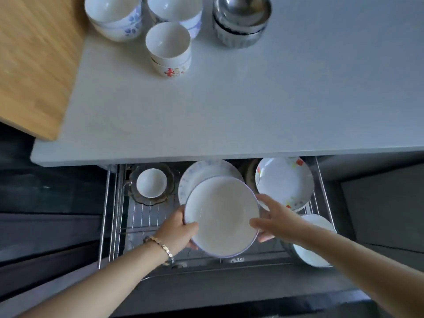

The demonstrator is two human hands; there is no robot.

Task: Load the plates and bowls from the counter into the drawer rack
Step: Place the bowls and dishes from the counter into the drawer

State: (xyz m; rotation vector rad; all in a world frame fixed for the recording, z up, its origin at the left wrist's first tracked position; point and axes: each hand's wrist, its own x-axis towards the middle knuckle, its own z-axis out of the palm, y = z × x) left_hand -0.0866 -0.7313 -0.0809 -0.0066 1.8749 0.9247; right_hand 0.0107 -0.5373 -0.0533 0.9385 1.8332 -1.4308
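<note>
both hands on it now: left hand (177,228) and right hand (274,220) clasp the white plate (221,216) by opposite rims, tilted above the open drawer rack (137,216), bowls (168,45) waiting on the counter (252,99).

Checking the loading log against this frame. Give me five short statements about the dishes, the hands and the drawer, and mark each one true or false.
1. Both hands hold the white plate over the open drawer rack. True: the left hand grips its left edge and the right hand its right edge.
2. The counter holds no more bowls. False: stacked white bowls and stacked metal bowls stand at the back.
3. A flowered plate sits in the rack's right side. True.
4. The drawer is shut. False: it is pulled out.
5. The left wrist wears a bracelet. True.
</note>
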